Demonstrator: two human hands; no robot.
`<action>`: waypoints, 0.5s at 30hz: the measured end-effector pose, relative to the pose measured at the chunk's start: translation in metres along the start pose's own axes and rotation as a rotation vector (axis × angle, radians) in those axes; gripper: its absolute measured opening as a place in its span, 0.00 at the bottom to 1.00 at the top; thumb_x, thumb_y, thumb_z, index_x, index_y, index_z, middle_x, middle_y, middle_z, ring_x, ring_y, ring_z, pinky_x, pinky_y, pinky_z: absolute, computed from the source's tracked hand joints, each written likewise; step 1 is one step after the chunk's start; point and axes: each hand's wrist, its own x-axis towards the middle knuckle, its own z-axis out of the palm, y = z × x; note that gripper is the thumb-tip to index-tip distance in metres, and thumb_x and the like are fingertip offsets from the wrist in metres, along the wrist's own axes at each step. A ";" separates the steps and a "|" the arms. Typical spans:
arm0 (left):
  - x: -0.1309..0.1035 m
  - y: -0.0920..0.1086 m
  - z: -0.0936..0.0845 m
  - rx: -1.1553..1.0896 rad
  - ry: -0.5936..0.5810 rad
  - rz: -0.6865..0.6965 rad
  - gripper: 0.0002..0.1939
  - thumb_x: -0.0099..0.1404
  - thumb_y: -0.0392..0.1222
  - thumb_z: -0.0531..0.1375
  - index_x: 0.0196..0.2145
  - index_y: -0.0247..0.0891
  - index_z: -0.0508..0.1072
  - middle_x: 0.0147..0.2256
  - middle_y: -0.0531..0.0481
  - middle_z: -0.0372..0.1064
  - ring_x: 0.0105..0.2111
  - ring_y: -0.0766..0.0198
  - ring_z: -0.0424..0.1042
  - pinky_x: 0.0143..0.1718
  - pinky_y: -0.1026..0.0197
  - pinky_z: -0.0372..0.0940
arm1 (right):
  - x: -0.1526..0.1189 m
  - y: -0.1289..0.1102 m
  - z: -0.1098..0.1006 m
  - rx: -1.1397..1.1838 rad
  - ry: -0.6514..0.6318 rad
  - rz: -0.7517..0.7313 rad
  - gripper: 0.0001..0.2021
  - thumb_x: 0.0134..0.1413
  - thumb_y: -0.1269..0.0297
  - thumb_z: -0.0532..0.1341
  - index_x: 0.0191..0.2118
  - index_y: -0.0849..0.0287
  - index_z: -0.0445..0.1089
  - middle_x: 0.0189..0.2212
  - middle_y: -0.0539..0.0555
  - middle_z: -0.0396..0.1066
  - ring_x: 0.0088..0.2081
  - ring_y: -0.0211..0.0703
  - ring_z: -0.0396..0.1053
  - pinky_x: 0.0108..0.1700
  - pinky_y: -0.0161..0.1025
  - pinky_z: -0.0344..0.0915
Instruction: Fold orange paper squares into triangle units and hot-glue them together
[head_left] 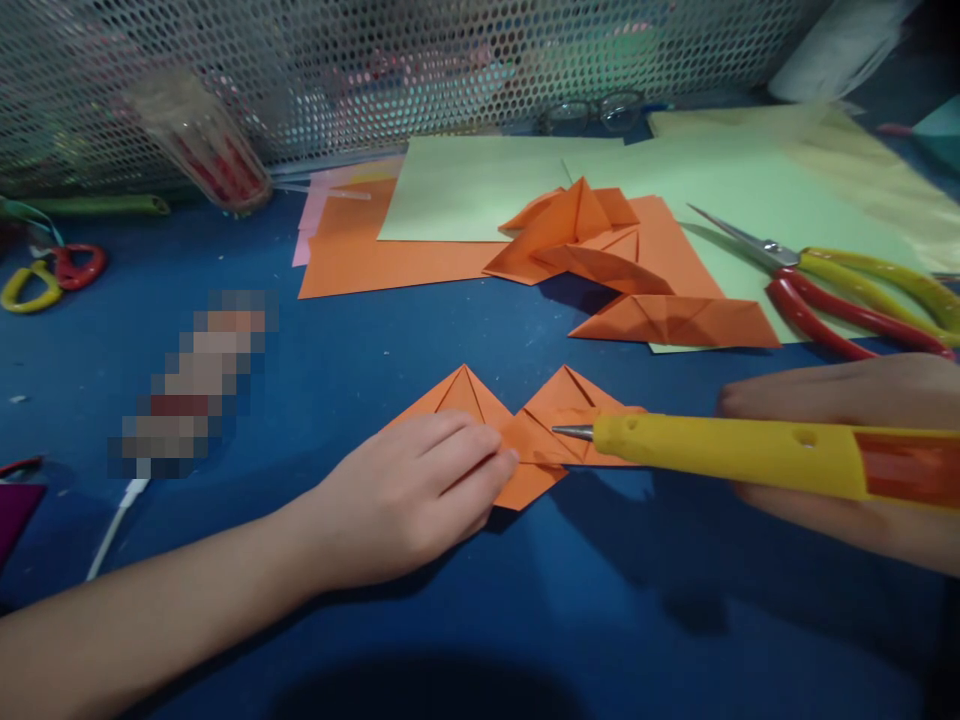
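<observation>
Two folded orange paper pieces (566,410) lie joined side by side on the blue table, their peaks pointing away from me. My left hand (427,480) is closed over the left piece, its fingers bent and pressing near where the two meet. My right hand (847,400) is closed round a yellow hot glue gun (720,450), which hides part of its fingers. The gun's metal nozzle points left, just over the right-hand folded piece. Whether the tip touches the paper I cannot tell.
Behind lie more folded orange pieces (592,235), flat orange sheets (390,265) and pale green sheets (480,190). Red-and-yellow scissors (795,265) rest at right, another pair (56,275) at far left. A jar (217,160) and eyeglasses (592,112) stand near a perforated metal panel (420,70).
</observation>
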 end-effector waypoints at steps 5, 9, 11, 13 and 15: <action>-0.002 -0.001 0.002 -0.049 0.014 0.014 0.19 0.83 0.33 0.47 0.47 0.24 0.76 0.39 0.38 0.80 0.38 0.57 0.78 0.42 0.58 0.75 | 0.004 0.000 0.000 0.073 -0.032 -0.016 0.31 0.66 0.28 0.53 0.24 0.51 0.60 0.19 0.50 0.59 0.21 0.43 0.59 0.24 0.46 0.54; -0.003 -0.001 0.002 -0.050 0.010 0.017 0.18 0.82 0.32 0.47 0.47 0.22 0.77 0.40 0.36 0.80 0.39 0.55 0.79 0.43 0.56 0.76 | 0.006 -0.001 0.004 0.038 -0.010 -0.084 0.30 0.69 0.32 0.52 0.25 0.51 0.60 0.19 0.48 0.58 0.21 0.41 0.57 0.25 0.45 0.53; -0.003 -0.001 0.002 -0.042 0.016 0.033 0.19 0.82 0.32 0.47 0.47 0.22 0.77 0.40 0.36 0.81 0.40 0.54 0.79 0.45 0.55 0.76 | 0.007 -0.001 0.007 0.022 -0.001 -0.135 0.28 0.71 0.35 0.51 0.26 0.50 0.60 0.20 0.47 0.58 0.21 0.42 0.56 0.26 0.45 0.52; -0.002 -0.001 0.002 -0.033 0.027 0.051 0.18 0.82 0.32 0.47 0.47 0.22 0.77 0.39 0.36 0.81 0.40 0.54 0.80 0.46 0.55 0.76 | 0.008 0.000 0.010 0.019 0.006 -0.167 0.27 0.72 0.36 0.51 0.27 0.49 0.60 0.20 0.47 0.59 0.20 0.42 0.56 0.26 0.45 0.52; 0.000 -0.001 0.002 -0.021 0.035 0.052 0.18 0.81 0.30 0.48 0.46 0.23 0.78 0.39 0.37 0.82 0.40 0.54 0.80 0.45 0.55 0.77 | 0.009 0.001 0.012 0.022 0.014 -0.173 0.27 0.73 0.37 0.52 0.27 0.49 0.60 0.20 0.47 0.58 0.20 0.42 0.55 0.25 0.44 0.51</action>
